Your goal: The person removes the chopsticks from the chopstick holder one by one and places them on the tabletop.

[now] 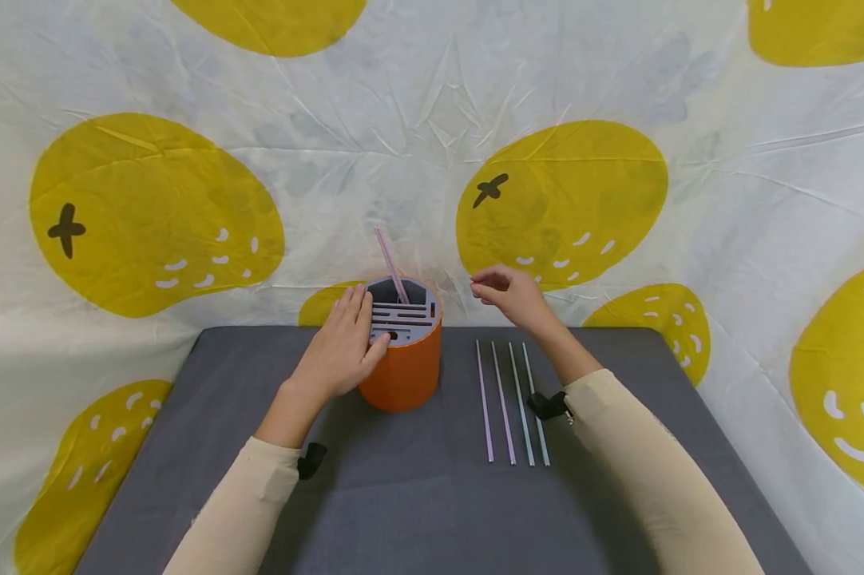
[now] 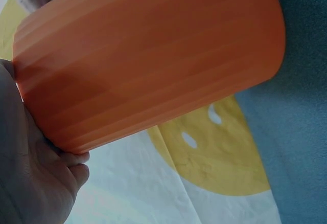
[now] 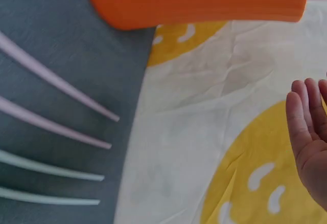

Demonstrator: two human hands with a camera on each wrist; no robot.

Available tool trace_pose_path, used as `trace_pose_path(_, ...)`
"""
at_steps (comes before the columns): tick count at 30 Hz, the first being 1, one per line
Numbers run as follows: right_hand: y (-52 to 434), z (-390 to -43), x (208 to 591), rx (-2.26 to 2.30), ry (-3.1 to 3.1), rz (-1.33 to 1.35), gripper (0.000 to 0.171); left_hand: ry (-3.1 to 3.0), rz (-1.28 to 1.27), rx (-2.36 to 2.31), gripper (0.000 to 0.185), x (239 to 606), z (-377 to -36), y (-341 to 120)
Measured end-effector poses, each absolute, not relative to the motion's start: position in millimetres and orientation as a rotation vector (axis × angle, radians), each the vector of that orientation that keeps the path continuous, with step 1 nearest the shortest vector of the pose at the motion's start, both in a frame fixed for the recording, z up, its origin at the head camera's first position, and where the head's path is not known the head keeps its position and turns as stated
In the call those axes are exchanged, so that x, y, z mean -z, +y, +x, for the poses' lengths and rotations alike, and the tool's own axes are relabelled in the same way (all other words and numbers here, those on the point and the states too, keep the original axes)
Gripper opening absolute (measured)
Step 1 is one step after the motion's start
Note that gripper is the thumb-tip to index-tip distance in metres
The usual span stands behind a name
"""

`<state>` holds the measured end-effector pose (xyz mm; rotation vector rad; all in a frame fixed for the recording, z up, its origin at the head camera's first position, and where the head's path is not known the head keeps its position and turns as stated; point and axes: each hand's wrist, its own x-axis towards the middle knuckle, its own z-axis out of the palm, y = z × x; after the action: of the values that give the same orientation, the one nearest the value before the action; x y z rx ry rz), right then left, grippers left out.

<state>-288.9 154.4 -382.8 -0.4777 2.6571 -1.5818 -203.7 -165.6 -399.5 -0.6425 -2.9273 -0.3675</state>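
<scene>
An orange round holder (image 1: 403, 375) with a grey slotted top (image 1: 406, 331) stands upright near the table's back edge. From the opening at the back of its top leans a slim pink stick (image 1: 391, 263), possibly more than one. My left hand (image 1: 342, 343) rests on the left side of the holder's rim, fingers extended; the left wrist view has it against the orange wall (image 2: 153, 65). To the right of the holder, my right hand (image 1: 507, 297) hangs in the air with bent fingers and nothing in them. Several pink and pale blue chopstick-like sticks (image 1: 504, 403) lie side by side below it.
A dark grey cloth (image 1: 403, 511) covers the table. Right behind its back edge hangs a white sheet (image 1: 374, 104) printed with large yellow fruit shapes. A small black wrist camera (image 1: 547, 406) overlaps the rightmost stick in the head view.
</scene>
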Motion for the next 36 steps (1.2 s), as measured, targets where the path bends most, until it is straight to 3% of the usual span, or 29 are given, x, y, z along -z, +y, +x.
trace_pose_path(14, 98.7, -305.2, 365.2, 1.756, 2.563, -0.578, 0.037, -2.927, -0.640, 0.366, 0.078, 400.1, -202.4, -164.7)
trace_pose_path(36, 36.8, -325.5, 348.5, 1.433, 2.716, -0.648, 0.030, -2.926, -0.644, 0.369, 0.078, 399.0, -204.3, -165.4)
